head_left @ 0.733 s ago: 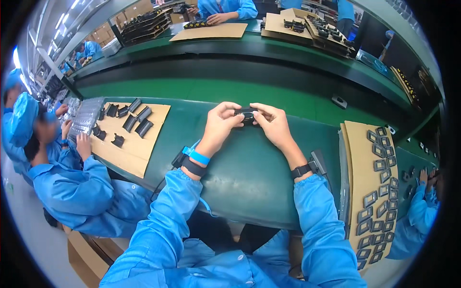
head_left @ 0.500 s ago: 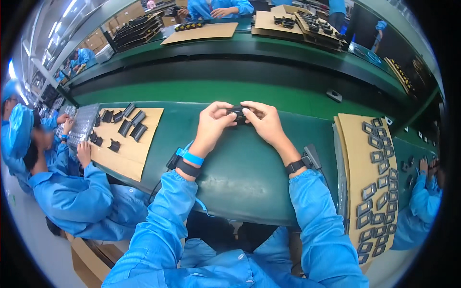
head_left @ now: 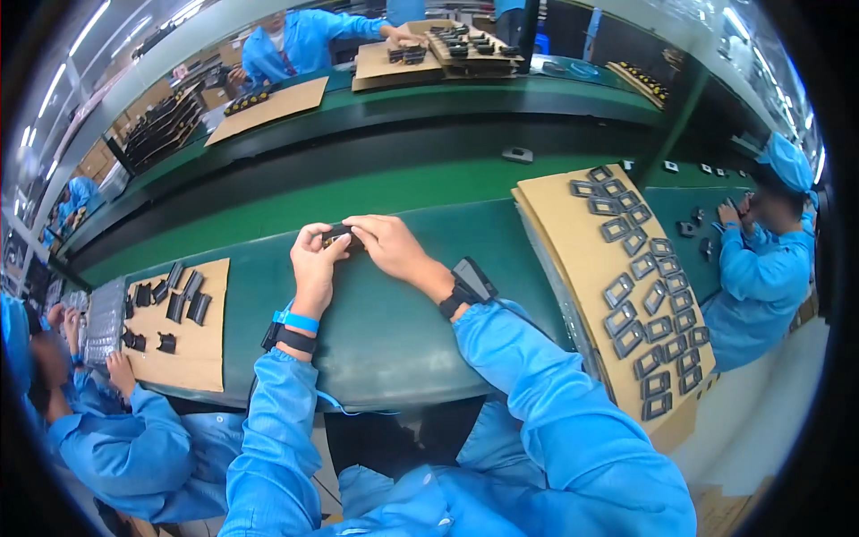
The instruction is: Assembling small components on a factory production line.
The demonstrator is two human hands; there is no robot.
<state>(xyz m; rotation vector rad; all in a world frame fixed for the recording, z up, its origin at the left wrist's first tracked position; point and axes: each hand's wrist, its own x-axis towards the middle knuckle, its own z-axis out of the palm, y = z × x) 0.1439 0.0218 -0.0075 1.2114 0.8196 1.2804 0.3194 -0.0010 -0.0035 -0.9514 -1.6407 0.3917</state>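
Note:
A small black plastic part (head_left: 336,234) with a yellowish bit on it is held between both my hands above the green table mat (head_left: 394,349). My left hand (head_left: 312,268) pinches its near left side with thumb and fingers. From the right, my right hand (head_left: 390,245) closes on its other end, fingertips over the top. The fingers cover much of the part, so its full shape is hidden. Wristbands circle both my wrists, and a dark grey box on a cord (head_left: 474,277) sits by the right one.
At left, a cardboard sheet (head_left: 208,349) bears several black curved parts, beside a co-worker's hand (head_left: 119,369). Cardboard (head_left: 528,192) at right carries many dark rectangular frames. Beyond runs a green belt (head_left: 429,183) with a grey piece (head_left: 517,155). Co-workers sit at right and across.
My view has turned right, so the scene sits further left and the right co-worker shows more. The held part is tilted, showing its yellowish bit. Across, a co-worker's arm now reaches toward the cardboard.

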